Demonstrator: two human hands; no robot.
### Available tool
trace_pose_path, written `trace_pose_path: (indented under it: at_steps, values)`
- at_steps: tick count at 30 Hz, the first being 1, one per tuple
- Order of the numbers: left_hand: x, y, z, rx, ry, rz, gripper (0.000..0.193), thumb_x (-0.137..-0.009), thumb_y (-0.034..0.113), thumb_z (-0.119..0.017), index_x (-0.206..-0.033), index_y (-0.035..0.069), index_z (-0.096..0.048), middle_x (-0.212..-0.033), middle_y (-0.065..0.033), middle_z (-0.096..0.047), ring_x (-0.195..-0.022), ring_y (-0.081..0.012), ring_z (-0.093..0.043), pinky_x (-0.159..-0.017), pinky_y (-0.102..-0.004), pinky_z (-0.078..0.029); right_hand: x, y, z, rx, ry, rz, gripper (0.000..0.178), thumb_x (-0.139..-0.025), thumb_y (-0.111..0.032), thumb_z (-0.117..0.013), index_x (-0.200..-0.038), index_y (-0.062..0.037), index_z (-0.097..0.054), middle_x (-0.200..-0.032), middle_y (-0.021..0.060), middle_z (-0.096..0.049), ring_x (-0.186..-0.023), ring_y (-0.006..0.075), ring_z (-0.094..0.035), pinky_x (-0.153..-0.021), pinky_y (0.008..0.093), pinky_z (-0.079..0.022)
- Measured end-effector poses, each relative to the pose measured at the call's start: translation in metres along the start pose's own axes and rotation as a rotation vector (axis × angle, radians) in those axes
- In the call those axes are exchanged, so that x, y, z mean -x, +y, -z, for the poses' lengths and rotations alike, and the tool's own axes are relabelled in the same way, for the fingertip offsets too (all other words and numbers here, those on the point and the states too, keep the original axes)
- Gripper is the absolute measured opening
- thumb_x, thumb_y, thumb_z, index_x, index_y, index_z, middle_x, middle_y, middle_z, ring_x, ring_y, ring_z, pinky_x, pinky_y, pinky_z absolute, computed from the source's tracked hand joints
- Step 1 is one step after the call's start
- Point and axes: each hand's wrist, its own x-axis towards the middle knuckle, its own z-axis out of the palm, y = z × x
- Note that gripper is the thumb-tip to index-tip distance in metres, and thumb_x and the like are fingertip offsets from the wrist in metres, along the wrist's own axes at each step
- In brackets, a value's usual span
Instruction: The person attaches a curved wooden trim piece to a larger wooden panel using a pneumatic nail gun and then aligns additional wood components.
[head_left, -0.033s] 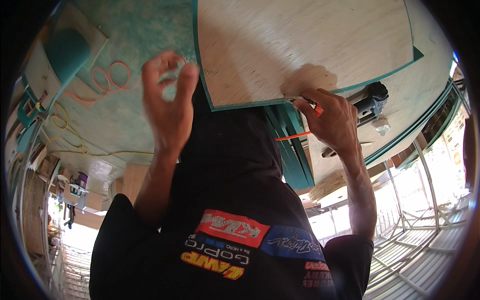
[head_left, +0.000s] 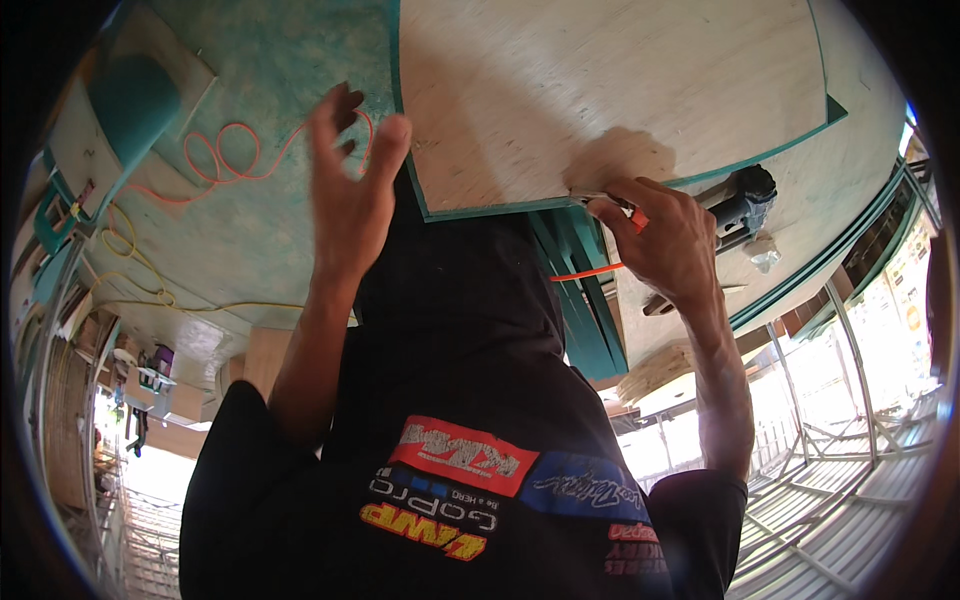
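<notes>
At the near edge of a pale plywood panel [head_left: 600, 90] with green edges, my right hand [head_left: 665, 235] is closed round a small hand tool [head_left: 588, 196]. The tool has a metal tip and an orange-red grip, and most of it is hidden by my fingers. Its tip touches or hovers just over the board's edge; I cannot tell which. My left hand [head_left: 352, 205] is raised just left of the panel, empty, with thumb and fingers apart and slightly blurred.
A black nail gun [head_left: 742, 205] lies right of my right hand. Green strips [head_left: 585, 300] lie below the panel. An orange hose [head_left: 230, 180] loops across the green-stained surface at left, with a yellow cord [head_left: 150, 290] nearer me. A small clear bag [head_left: 763, 256] sits beside the nail gun.
My left hand has moved a little up and to the right, toward the panel. My right hand and the tool stay almost in place.
</notes>
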Motion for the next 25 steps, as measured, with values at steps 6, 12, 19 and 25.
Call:
trace_pose_path:
  at_steps: [6, 12, 19, 25]
  values:
    - [0.007, -0.016, -0.037, 0.333, -0.178, 0.327, 0.084, -0.105, 0.07, -0.037, -0.141, -0.004, -0.051, -0.137, -0.0169, -0.054, -0.131, -0.0234, -0.049, -0.111, -0.0373, -0.038, -0.01, -0.021, 0.023, 0.133, -0.178, -0.096, 0.025, -0.094, -0.033, -0.072, -0.096, -0.0085, -0.078, -0.074, 0.0105, -0.072, -0.069, 0.029, -0.073, -0.068, 0.0427, -0.055]
    - [0.009, -0.013, -0.037, 0.36, -0.198, 0.299, 0.086, -0.106, 0.066, -0.038, -0.15, -0.007, -0.043, -0.146, -0.0183, -0.05, -0.136, -0.0256, -0.046, -0.116, -0.0381, -0.033, -0.003, -0.046, 0.02, 0.284, -0.167, -0.146, 0.028, -0.097, -0.034, -0.063, -0.096, -0.0097, -0.077, -0.076, 0.0128, -0.073, -0.073, 0.0326, -0.073, -0.07, 0.0442, -0.057]
    - [0.006, -0.015, -0.029, 0.437, -0.269, 0.244, 0.088, -0.105, 0.064, -0.042, -0.156, -0.007, -0.033, -0.157, -0.0176, -0.039, -0.144, -0.0267, -0.037, -0.12, -0.0387, -0.028, 0.022, -0.019, 0.002, 0.053, 0.015, -0.156, 0.038, -0.099, -0.041, -0.064, -0.099, -0.0051, -0.076, -0.078, 0.0135, -0.073, -0.072, 0.0258, -0.073, -0.069, 0.0402, -0.055]
    - [0.0, -0.032, -0.004, 0.256, -0.328, 0.333, 0.101, -0.099, 0.066, -0.055, -0.163, -0.003, -0.019, -0.173, -0.0124, -0.019, -0.159, -0.0276, -0.016, -0.129, -0.0367, -0.011, 0.057, 0.008, -0.026, -0.563, 0.202, -0.328, 0.034, -0.104, -0.036, -0.065, -0.103, -0.0028, -0.074, -0.075, 0.0032, -0.067, -0.067, 0.0094, -0.062, -0.064, 0.0275, -0.052]
